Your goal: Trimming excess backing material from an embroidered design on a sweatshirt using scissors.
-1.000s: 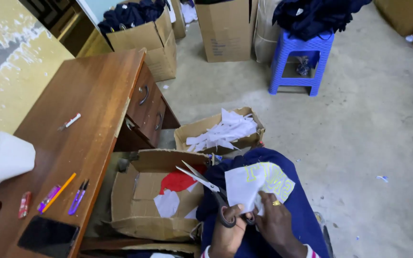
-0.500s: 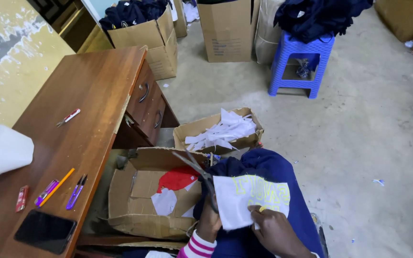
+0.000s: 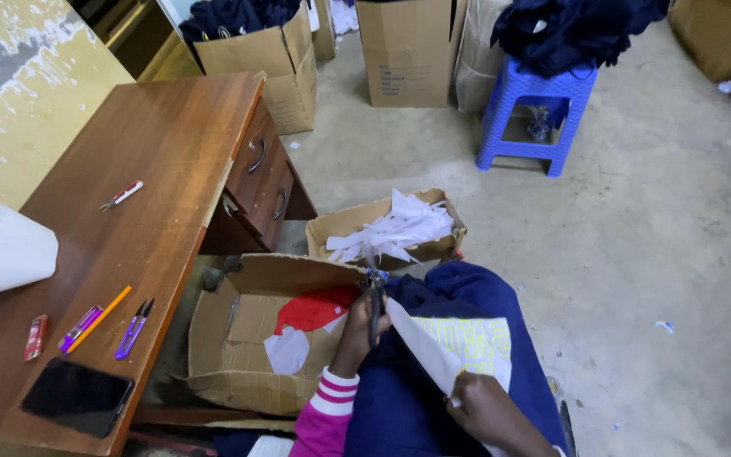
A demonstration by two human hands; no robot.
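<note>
L to R: wooden bench (image 3: 154, 169) w/ paper roll (image 3: 6, 254), pencil (image 3: 99, 318), dark phone (image 3: 78, 396), then an open cardboard box (image 3: 239, 338) w/ red & white scraps. Vs half a sec ago the left hand (image 3: 355, 332) has come up w/ fingers wrapped tight round the scissors (image 3: 376, 300), blades now upright at the top edge of the white sheet (image 3: 420, 345) – looks like the cut along that edge is under way. Right hand (image 3: 484, 410) pinches the sheet's lower corner over the navy garment (image 3: 458, 338) on the lap; sheet thin & stiff, fabric soft, yellow print.
</note>
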